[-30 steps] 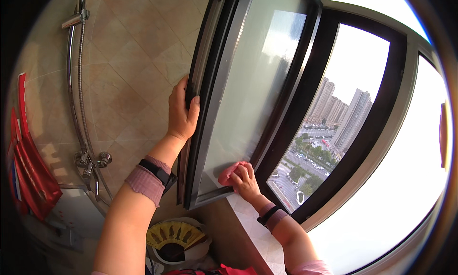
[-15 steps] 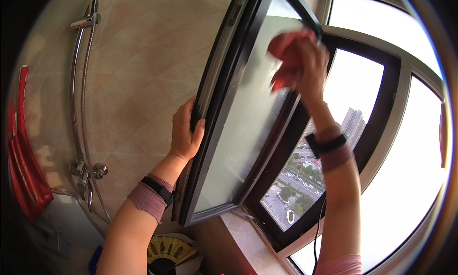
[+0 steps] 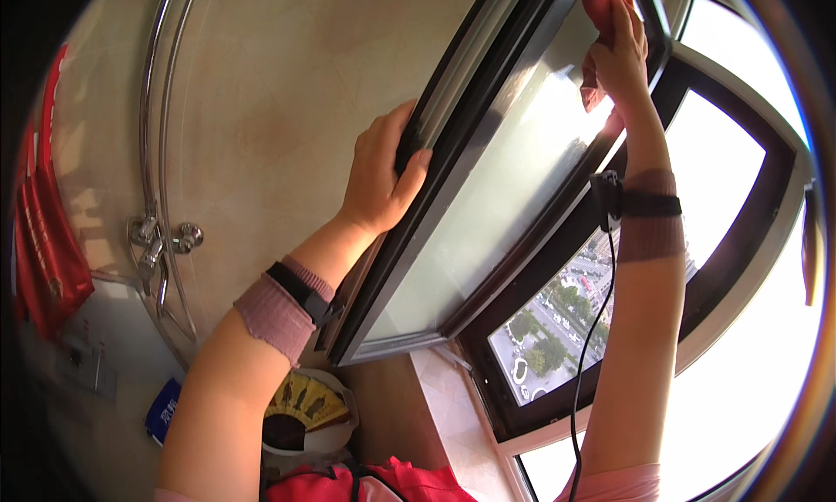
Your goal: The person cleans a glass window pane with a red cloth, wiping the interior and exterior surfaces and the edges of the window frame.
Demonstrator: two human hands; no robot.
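A window sash [image 3: 475, 215] with a dark frame and frosted glass stands swung open into the room. My left hand [image 3: 380, 173] is wrapped round its outer frame edge, thumb on the near face and fingers behind. High on the pane, near the sash's upper corner, my right hand [image 3: 622, 56] presses a red cloth [image 3: 594, 97] to the glass. Part of the cloth hangs below the fingers and part shows above them. Both wrists wear mauve cuffs with black straps, and a black cable [image 3: 585, 354] runs down from the right one.
The open window frame [image 3: 640, 167] gives onto a street far below. A sill [image 3: 455, 406] runs under it. At left are a shower pipe with hose [image 3: 148, 93], a mixer tap [image 3: 157, 241] and red fabric [image 3: 52, 249]. A yellow fan [image 3: 309, 402] lies low by my left arm.
My right hand has moved the cloth up and to the right across the glass, toward the upper corner. My left hand still grips the frame. The view has shifted and tilted.
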